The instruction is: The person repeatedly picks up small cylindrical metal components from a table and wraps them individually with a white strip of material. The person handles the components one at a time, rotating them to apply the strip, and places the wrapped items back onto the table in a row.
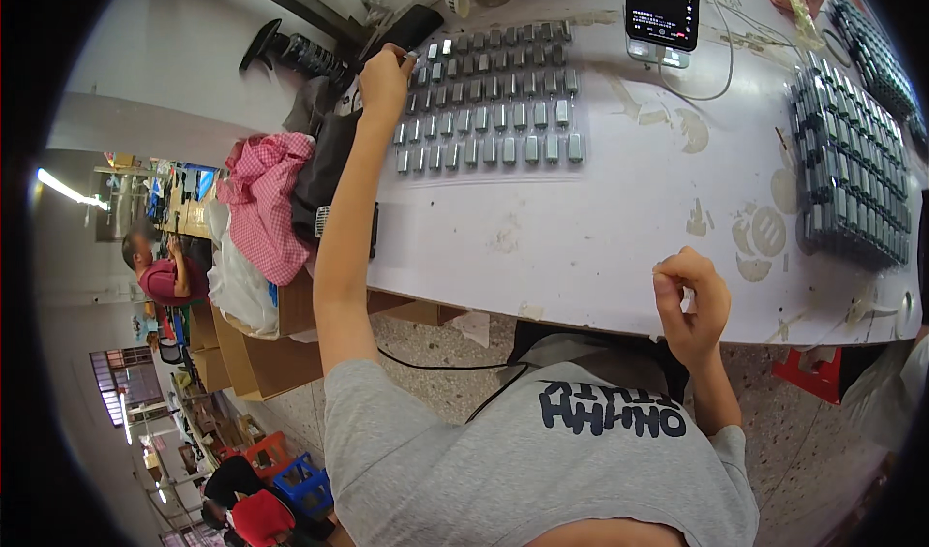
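Note:
On the white table lies a clear plastic tray [503, 168] with rows of small silvery metal blocks, each apparently with a thin pin, like little motors [531, 149]. My left hand [384, 81] reaches to the tray's far left corner. Its fingertips pinch together around a small, shiny piece beside the first row; which kind of piece is too small to make out. My right hand [693, 303] hovers at the table's near edge, apart from the tray. Its fingers curl in toward the thumb, and whatever lies within them is hidden.
Stacked trays of similar parts [852, 175] stand at the right. A phone [662, 10] with a cable leans at the back. Dark cloth and a pink checked cloth [269, 199] lie along the left edge, near a black spray bottle [300, 54]. Another person [166, 268] sits far left.

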The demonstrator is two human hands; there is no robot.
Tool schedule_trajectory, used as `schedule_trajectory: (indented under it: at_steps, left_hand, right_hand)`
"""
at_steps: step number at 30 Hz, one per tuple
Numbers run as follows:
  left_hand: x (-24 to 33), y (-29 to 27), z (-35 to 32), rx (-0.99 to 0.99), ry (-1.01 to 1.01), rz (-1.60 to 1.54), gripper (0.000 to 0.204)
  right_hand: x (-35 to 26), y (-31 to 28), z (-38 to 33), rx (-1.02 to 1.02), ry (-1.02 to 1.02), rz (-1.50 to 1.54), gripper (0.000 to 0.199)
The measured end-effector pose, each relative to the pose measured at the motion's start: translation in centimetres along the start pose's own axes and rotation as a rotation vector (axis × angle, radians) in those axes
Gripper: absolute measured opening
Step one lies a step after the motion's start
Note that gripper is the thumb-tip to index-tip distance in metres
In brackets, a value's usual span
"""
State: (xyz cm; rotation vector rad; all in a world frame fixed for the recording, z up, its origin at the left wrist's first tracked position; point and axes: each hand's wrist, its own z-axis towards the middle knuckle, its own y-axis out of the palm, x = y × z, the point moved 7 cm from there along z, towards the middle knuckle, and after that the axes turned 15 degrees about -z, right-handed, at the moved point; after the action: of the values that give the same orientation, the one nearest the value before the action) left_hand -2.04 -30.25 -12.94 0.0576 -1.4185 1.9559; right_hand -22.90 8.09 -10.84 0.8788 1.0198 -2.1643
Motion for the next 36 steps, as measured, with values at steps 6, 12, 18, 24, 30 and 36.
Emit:
schedule_trajectory:
  at_steps: [6, 12, 18, 24, 30, 36]
  left_hand:
    - [-0.6, 1.1, -0.6, 0.103, 0.052, 0.040, 0.020]
    - [0.7, 0.8, -1.1, 0.045, 0.167, 0.196, 0.015]
    - [0.9, -0.5, 0.4, 0.054, 0.239, -0.006, 0.015]
    - [2.6, 2.5, 1.2, 0.019, 0.398, 0.111, 0.015]
    - [0.6, 2.8, 1.8, -0.179, 0.221, -0.240, 0.024]
    - [1.5, 2.9, 1.5, -0.148, 0.263, -0.132, 0.022]
  right_hand:
    - [1.1, 0.8, 0.4, -0.051, 0.036, 0.026, 0.014]
    - [1.1, 0.5, 0.4, -0.044, 0.020, 0.028, 0.014]
    - [1.2, 0.7, 0.0, -0.043, 0.057, 0.033, 0.013]
    - [1.3, 0.2, -0.1, -0.014, 0.063, -0.004, 0.012]
    - [1.3, 0.4, -0.1, 0.006, 0.011, -0.004, 0.011]
    - [1.4, 0.1, -0.3, 0.012, 0.085, 0.061, 0.006]
